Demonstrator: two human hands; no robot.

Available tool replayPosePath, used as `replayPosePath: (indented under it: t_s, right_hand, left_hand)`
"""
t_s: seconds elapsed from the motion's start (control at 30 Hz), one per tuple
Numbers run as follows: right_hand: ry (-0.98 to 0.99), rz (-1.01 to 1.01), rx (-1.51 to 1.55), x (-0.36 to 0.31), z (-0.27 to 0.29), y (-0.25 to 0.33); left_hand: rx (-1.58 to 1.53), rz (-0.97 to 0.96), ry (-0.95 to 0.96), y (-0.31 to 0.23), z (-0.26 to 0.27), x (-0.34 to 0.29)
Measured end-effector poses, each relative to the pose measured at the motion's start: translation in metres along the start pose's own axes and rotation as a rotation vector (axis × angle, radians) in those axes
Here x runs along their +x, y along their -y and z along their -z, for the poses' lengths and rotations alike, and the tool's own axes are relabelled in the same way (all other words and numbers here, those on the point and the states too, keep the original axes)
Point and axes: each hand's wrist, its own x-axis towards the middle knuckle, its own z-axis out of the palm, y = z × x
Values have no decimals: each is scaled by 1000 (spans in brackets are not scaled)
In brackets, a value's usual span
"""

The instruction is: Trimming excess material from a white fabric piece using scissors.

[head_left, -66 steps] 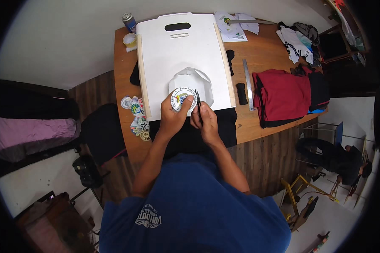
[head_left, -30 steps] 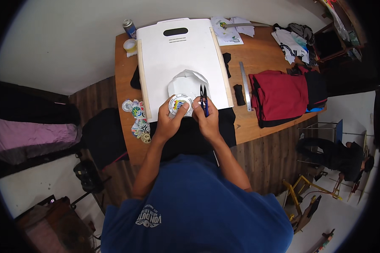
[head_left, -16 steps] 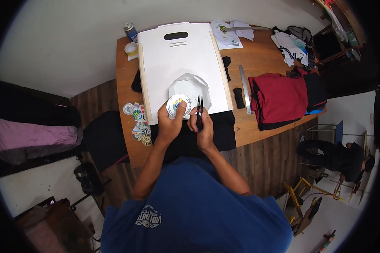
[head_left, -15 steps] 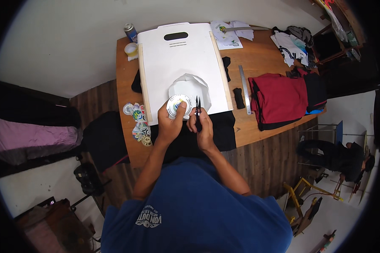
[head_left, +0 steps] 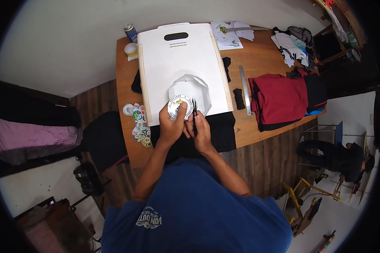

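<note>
While left fingers pinch disc, right fingers grip snips, edge alongside (roomy board)

Hands with round patch, snips

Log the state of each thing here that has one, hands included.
Left hand: gripping the round badge
Round badge: held, printed side up
Right hand: gripping the snips
Snips: blades at the badge's right edge, gap unclear
White board: lying over black cloth
White paper: creased, lying on the board
Loose badges: overlapping
Maroon garment: folded
Ruler: lying flat
Spray can: standing
</note>
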Motion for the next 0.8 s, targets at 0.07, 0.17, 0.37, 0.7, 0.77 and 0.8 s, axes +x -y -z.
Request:
replayPosePath:
  t_s: [0.07, 0.17, 0.37, 0.7, 0.77, 0.8]
  right_hand:
    - [5, 2, -18, 1, 1, 0]
    - [-5, -8, -64, 2, 1, 0]
    - [-15, -6, -11, 1, 3, -1]
    - [8, 10, -35, 1, 2, -1]
    - [0, 1, -15, 1, 2, -1]
    - [-1, 0, -14, 1, 2, -2]
  left_hand:
    - [-5, -6, 13, -2, 0, 0]
    - [12, 157, -24, -9, -1, -6]
    - [12, 111, -52, -5, -2, -6]
    - [-10, 148, -19, -8, -2, -7]
    - [-11, 152, -14, -8, -2, -7]
    - [-13, 151, -19, -9, -2, -7]
